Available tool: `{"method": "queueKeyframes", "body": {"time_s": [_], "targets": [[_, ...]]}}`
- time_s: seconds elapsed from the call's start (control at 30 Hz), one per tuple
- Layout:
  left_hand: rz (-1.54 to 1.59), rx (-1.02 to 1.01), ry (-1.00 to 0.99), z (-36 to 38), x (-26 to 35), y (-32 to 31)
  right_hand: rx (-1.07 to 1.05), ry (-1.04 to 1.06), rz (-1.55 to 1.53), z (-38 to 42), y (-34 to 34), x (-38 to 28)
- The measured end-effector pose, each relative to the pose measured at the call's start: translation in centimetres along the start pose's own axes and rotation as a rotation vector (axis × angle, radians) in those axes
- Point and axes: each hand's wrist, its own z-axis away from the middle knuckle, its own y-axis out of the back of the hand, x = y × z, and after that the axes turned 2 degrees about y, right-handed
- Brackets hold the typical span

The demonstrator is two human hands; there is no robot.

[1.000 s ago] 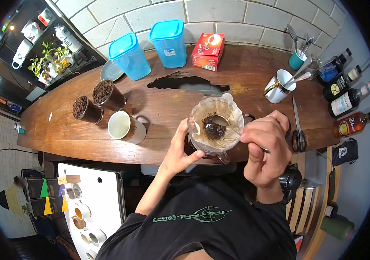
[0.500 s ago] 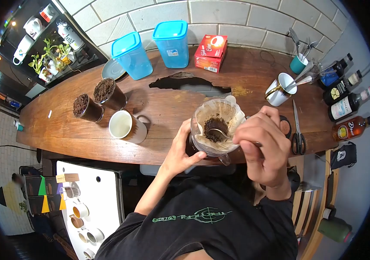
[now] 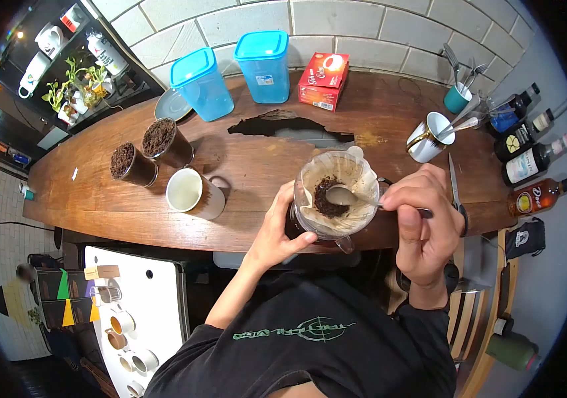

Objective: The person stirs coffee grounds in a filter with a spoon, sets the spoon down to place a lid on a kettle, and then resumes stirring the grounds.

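In front of me a clear coffee dripper [image 3: 306, 225] stands over a glass vessel near the table's front edge. A paper filter [image 3: 365, 174] lines it, with dark wet coffee grounds [image 3: 326, 207] at the bottom. My left hand [image 3: 277, 229] is closed around the dripper's left side, thumb at the front, other fingers partly hidden behind it. Pinched in my right hand [image 3: 426, 222] is a metal spoon [image 3: 343, 196], its handle end sticking out past the fingers. The spoon's bowl is inside the filter, over the grounds, its rounded back facing up.
To the left are a cream mug [image 3: 207, 199] and two glasses of coffee grounds [image 3: 158, 136]. Blue-lidded containers [image 3: 262, 73] and a red tea box [image 3: 323, 83] stand by the wall. A hole [image 3: 283, 126] breaks the tabletop. Scissors [image 3: 456, 189], a white mug [image 3: 423, 149] and bottles [image 3: 529, 162] are right.
My right hand has moved right, drawing the spoon up and back from the grounds; more of its bowl and handle now shows. My left hand stays on the dripper.
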Motion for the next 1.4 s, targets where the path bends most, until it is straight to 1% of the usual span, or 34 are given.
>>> {"method": "queueKeyframes", "body": {"time_s": [0.03, 0.1, 0.17, 0.23, 0.27, 0.33, 0.37, 0.43, 0.47, 0.57, 0.6, 0.63, 0.7, 0.77, 0.83, 0.87, 0.93, 1.03, 1.1, 1.17, 1.23, 1.3, 1.4], "targets": [[0.002, -0.003, -0.004, -0.1, 0.1, 0.0, 0.001, -0.001, 0.003, -0.1, -0.1, 0.0], [0.007, -0.004, -0.008, -0.1, 0.2, 0.0, -0.127, 0.025, 0.083, -0.4, -0.2, 0.1], [0.01, 0.001, -0.012, -0.2, 0.2, 0.0, -0.116, 0.02, 0.109, -0.1, -0.3, 0.0], [-0.009, 0.002, -0.012, 0.0, 0.1, 0.0, 0.002, 0.056, 0.132, 0.0, -0.3, -0.3], [-0.007, 0.003, -0.011, 0.0, 0.1, 0.0, 0.0, 0.057, 0.133, -0.1, -0.3, -0.3], [0.009, -0.006, -0.014, -0.2, 0.1, 0.0, -0.082, 0.073, 0.203, -0.3, -0.3, -0.3], [0.009, -0.006, -0.016, -0.1, 0.2, 0.0, -0.082, 0.074, 0.205, -0.3, -0.3, -0.4], [0.003, 0.0, -0.002, 0.0, 0.2, 0.0, -0.121, 0.059, 0.087, -0.2, -0.4, -0.5], [0.004, 0.001, -0.002, 0.0, 0.2, 0.0, -0.063, 0.07, 0.07, 0.0, -0.3, -0.4], [0.006, -0.002, 0.009, 0.0, 0.2, 0.0, -0.004, 0.055, 0.024, 0.0, -0.1, -0.9], [0.013, -0.006, 0.012, 0.0, 0.2, 0.0, -0.037, 0.046, 0.002, -0.1, -0.1, -0.8], [0.02, -0.01, 0.015, -0.1, 0.2, 0.0, -0.035, 0.045, 0.004, -0.1, -0.3, -0.7], [0.017, -0.008, 0.015, 0.0, 0.3, 0.0, -0.135, 0.048, 0.123, -0.1, -0.7, -0.5], [0.013, 0.0, 0.015, -0.1, 0.3, 0.0, -0.12, 0.052, 0.134, 0.0, -0.8, -0.5], [0.024, 0.0, 0.013, -0.1, 0.5, -0.1, -0.016, 0.075, 0.143, 0.2, -0.8, -0.8], [0.025, -0.001, 0.015, -0.1, 0.4, -0.1, -0.017, 0.073, 0.144, 0.1, -0.7, -0.8], [0.019, -0.013, 0.011, -0.2, 0.3, 0.0, -0.122, 0.069, 0.21, -0.1, -0.8, -0.6], [0.005, 0.003, 0.009, 0.0, 0.3, 0.0, -0.134, 0.057, 0.123, 0.1, -0.7, -0.6], [0.006, 0.001, 0.008, -0.1, 0.3, 0.0, -0.102, 0.065, 0.068, 0.2, -0.4, -0.5], [0.007, -0.004, 0.006, -0.1, 0.2, -0.1, -0.021, 0.049, 0.028, 0.2, -0.4, -0.2], [0.02, 0.005, -0.03, -0.2, 0.1, -0.1, -0.046, 0.04, 0.048, 0.1, -0.4, -0.1], [0.015, 0.005, -0.03, -0.2, 0.1, -0.1, -0.064, 0.081, 0.108, 0.0, -0.5, 0.1], [0.011, 0.004, -0.009, -0.1, 0.2, -0.1, -0.09, 0.076, 0.107, 0.1, -0.4, 0.0]]}}
